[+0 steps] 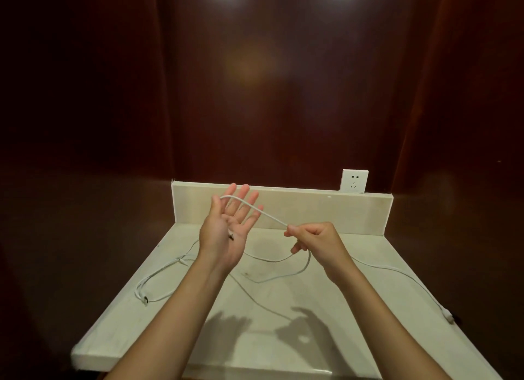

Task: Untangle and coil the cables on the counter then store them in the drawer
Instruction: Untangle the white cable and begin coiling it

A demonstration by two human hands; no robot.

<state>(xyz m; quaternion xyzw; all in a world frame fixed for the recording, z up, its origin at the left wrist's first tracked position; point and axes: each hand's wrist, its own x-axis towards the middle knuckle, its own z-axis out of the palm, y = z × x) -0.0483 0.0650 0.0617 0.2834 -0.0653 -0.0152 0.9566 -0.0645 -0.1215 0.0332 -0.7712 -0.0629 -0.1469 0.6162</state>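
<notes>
My left hand (pixel 226 232) lies flat-fingered, thin white cable (pixel 249 205) looped over it; my right hand (pixel 314 238) pinches that cable at three o'clock. Light, limp, slack trailing across cream table (pixel 326 308).

One head-worn camera looks forward and down, close over the counter (pixel 283 337).

Thin white cable (pixel 256 206) stretched taut in the air, remainder sprawled on counter (pixel 326 303).
</notes>
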